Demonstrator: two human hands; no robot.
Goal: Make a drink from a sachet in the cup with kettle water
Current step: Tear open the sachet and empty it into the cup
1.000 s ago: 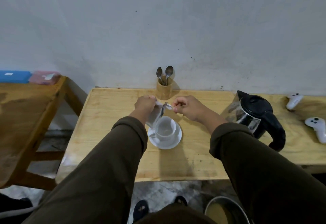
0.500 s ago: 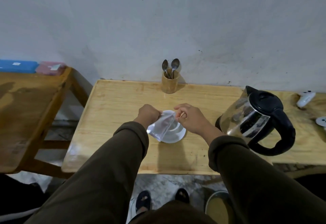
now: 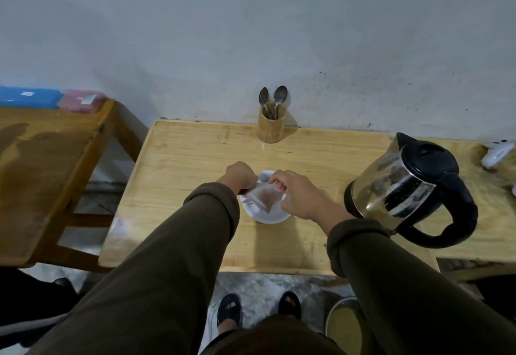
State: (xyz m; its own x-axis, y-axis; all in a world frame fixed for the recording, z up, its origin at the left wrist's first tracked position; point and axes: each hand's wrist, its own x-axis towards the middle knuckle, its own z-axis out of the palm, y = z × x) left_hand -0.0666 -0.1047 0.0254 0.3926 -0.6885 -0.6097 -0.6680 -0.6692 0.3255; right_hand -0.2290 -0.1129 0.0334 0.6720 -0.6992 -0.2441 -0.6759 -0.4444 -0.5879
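A clear sachet with brownish powder hangs between both hands, directly over the white cup on its white saucer. My left hand pinches the sachet's upper left edge. My right hand pinches its upper right corner. The sachet and hands hide most of the cup, so only a bit of rim shows. A glass kettle with a black lid and handle stands to the right on the light wooden table.
A wooden holder with two spoons stands at the table's back edge against the wall. White controllers lie at the far right. A darker table with blue and pink boxes stands left. A bucket sits on the floor.
Both hands have lowered the sachet from above the cup's far side to right over it. The view has shifted, so the kettle appears closer and larger.
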